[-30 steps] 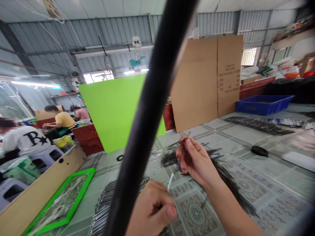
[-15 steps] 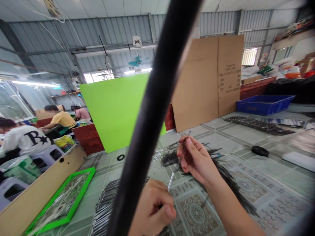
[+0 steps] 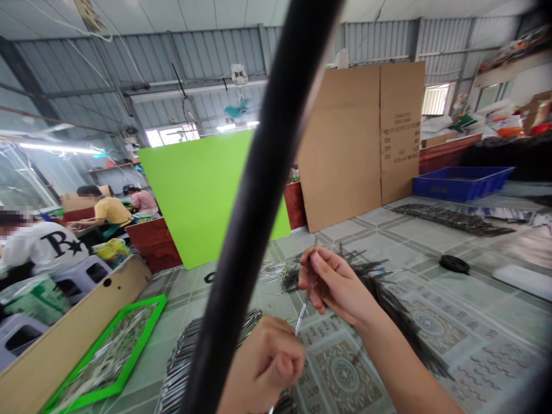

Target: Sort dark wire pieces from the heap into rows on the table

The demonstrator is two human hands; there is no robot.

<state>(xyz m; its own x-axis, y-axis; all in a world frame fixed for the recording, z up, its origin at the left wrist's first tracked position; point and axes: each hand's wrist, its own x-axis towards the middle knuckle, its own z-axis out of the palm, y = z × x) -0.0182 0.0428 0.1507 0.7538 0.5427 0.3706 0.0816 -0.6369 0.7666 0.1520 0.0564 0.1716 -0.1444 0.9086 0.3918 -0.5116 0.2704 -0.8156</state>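
Black and blurred, a bar (image 3: 267, 184) slants across the view before the table (image 3: 357, 230). Toward the near edge, the left hand (image 3: 271, 359) is curled closed on a silvery rod (image 3: 301, 318), its tip pointing up and away; a sheaf (image 3: 183, 359) of similar rods lies just left. Slightly farther out, the right hand (image 3: 334, 284) has thumb and fingertips clamped on a thin dark strip (image 3: 316, 243), held above the table. Whether strip and rod touch cannot be told. A green tray (image 3: 144, 339) of pale pieces sits by the left edge. Beyond the right hand lies a dark pile (image 3: 293, 280); a black roll (image 3: 454, 264) rests toward the right edge, a blue tray (image 3: 444, 188) toward the far right corner. A green panel (image 3: 198, 198) and cardboard (image 3: 345, 149) line the far edge. Past the left edge are 3 people (image 3: 112, 210).
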